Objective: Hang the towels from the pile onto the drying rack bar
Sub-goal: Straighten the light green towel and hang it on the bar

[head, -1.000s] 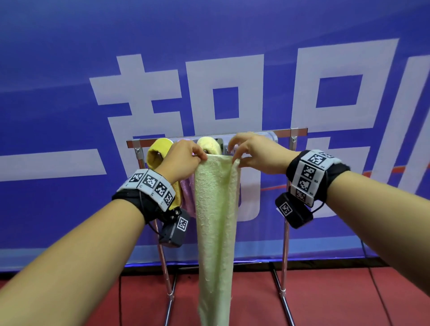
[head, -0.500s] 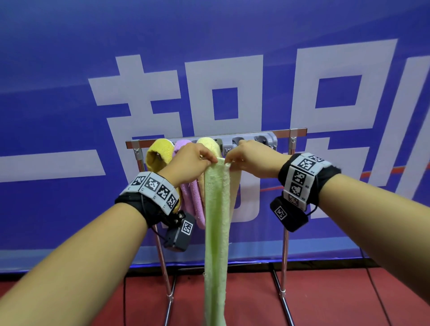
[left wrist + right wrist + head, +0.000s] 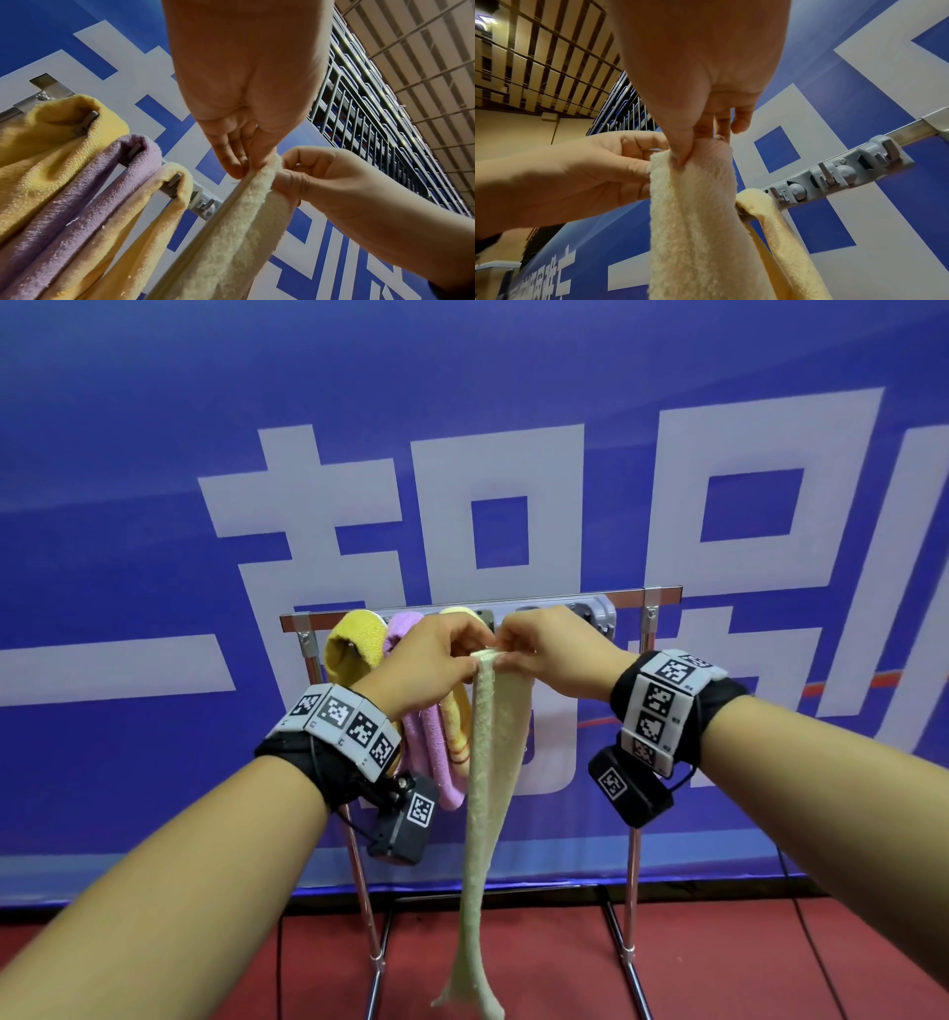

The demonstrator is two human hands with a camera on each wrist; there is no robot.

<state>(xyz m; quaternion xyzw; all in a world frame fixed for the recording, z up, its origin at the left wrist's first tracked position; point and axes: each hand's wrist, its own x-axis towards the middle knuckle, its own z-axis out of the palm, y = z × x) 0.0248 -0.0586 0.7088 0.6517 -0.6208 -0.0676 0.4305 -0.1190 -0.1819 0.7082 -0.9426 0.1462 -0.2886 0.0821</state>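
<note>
A long pale green terry towel (image 3: 488, 762) is held up in front of a metal drying rack bar (image 3: 624, 597), its gathered top edge pinched from both sides. The left hand (image 3: 426, 665) is clamped on the left of that edge, thumb and fingertips pressed together on the cloth; the right hand (image 3: 552, 654) is clamped on the right of it, thumb and forefinger closed on the fold while the other fingers are curled loosely above. The two hands are nearly touching. The towel is seen hanging straight down between the forearms, narrowed into a strip, its lower end flaring out above the red floor (image 3: 719, 958); it is just in front of the bar and not yet on it. Behind the left hand, a mustard yellow terry towel (image 3: 354, 644), a lilac terry towel (image 3: 426, 752) and a pale yellow striped towel (image 3: 457, 737) are draped side by side over hooks of a grey plastic hook rail (image 3: 834, 176) fixed to the bar. A blue banner with large white characters (image 3: 493, 454) is stretched behind the rack.
</note>
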